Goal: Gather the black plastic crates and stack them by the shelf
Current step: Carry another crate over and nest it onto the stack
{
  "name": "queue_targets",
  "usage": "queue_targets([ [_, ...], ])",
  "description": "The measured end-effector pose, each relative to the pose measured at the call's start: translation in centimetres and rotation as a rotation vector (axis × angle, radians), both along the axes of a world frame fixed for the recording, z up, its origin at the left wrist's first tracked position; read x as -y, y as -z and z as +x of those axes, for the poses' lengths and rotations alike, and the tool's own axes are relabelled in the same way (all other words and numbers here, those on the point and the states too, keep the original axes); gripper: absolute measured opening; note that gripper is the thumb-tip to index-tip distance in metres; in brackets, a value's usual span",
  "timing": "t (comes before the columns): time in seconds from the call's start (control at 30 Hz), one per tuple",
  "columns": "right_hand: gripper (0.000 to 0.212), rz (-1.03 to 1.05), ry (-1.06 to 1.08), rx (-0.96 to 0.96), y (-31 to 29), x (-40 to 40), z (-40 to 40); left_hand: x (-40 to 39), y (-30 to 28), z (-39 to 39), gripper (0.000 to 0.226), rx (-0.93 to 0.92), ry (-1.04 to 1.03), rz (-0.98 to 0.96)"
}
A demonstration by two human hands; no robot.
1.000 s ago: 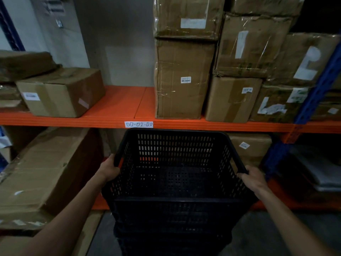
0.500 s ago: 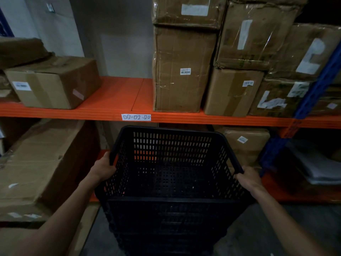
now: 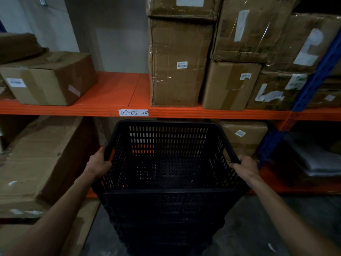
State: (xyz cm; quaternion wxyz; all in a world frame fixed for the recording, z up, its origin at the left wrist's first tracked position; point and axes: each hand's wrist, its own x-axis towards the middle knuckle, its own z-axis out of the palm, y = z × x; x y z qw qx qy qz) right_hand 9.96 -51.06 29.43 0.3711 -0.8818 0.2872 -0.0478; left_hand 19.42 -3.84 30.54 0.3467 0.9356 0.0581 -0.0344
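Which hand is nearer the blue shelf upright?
Right. The right hand grips the black crate rim just beside the blue upright; the left hand holds the opposite rim, a crate's width farther away.

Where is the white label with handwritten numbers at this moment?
In the head view, the white label sits on the front edge of the orange shelf, near the centre, just above the far rim of the black crate and below the tall cardboard box.

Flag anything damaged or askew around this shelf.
The large cardboard box lower left is crushed and leans sideways. Cartons upper right are dented, with torn labels. The black crate itself looks intact.
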Motion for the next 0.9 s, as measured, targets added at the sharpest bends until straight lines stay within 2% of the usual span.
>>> queue_targets([
  [0.23, 0.011, -0.036, 0.008, -0.031, 0.7, 0.1, 0.2, 0.9, 0.2, 0.9, 0.065, -0.049, -0.008, 0.053],
  [0.37, 0.017, 0.043, -0.031, -0.099, 0.8, -0.1, 0.7, 0.3, 0.3, 0.9, 0.063, -0.13, 0.012, 0.078],
  [0.57, 0.024, 0.121, -0.091, -0.247, -0.4, 0.4, 1.9, 0.7, 0.3, 1.1, 0.068, -0.134, 0.021, 0.083],
  [0.7, 0.025, 0.03, -0.115, -0.294, -1.3, 0.9, 2.0, 0.2, 0.1, 1.8, 0.066, -0.219, 0.062, 0.045],
  [0.8, 0.025, -0.049, -0.093, -0.283, -1.9, 0.6, 1.7, 0.3, -0.1, 2.2, 0.058, -0.192, 0.042, 0.084],
  [0.9, 0.016, -0.118, -0.059, -0.213, -2.9, 0.7, 2.0, 0.9, 0.0, 2.4, 0.058, -0.131, 0.009, 0.093],
])
